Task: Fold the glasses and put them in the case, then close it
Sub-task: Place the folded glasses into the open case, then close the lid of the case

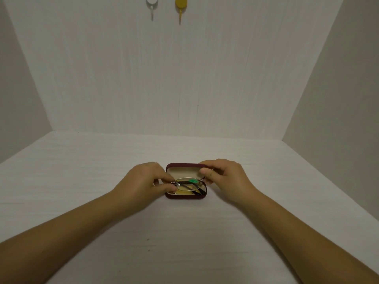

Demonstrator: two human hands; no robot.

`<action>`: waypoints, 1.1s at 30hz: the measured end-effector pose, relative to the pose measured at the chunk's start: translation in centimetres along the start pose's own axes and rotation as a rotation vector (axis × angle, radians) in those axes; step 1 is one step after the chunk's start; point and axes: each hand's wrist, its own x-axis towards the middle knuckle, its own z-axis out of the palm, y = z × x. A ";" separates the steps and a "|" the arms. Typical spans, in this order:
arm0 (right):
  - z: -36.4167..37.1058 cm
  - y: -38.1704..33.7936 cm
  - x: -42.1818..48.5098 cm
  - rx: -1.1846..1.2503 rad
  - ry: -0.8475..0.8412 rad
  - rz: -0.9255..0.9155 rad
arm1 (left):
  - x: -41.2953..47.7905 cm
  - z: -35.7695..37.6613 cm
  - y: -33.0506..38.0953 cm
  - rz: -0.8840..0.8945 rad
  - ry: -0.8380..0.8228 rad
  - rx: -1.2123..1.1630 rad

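Note:
A dark red glasses case (pixel 185 196) stands open on the white table, its lid (pixel 184 167) raised at the back and its cream lining showing. The metal-framed glasses (pixel 187 184) lie folded across the case's opening, with a small green sticker on one lens. A yellow cloth (pixel 184 193) lies inside under them. My left hand (pixel 143 182) pinches the left end of the frame. My right hand (pixel 223 174) holds the right end, with its fingers at the lid's right corner.
The white table (pixel 184 232) reaches back to a white wall, with side walls left and right. High on the back wall hang a white hook (pixel 152 5) and a yellow hook (pixel 180 7).

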 end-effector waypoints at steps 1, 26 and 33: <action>0.0 0.0 0.0 -0.002 0.001 -0.001 | 0.0 0.1 0.1 0.007 0.005 0.020; -0.1 -0.5 -0.5 0.044 -0.026 0.005 | -0.9 0.3 -0.2 -0.107 0.056 -0.044; -0.1 -0.4 -0.9 0.092 -0.067 0.026 | -0.6 0.2 0.1 -0.183 -0.161 -0.216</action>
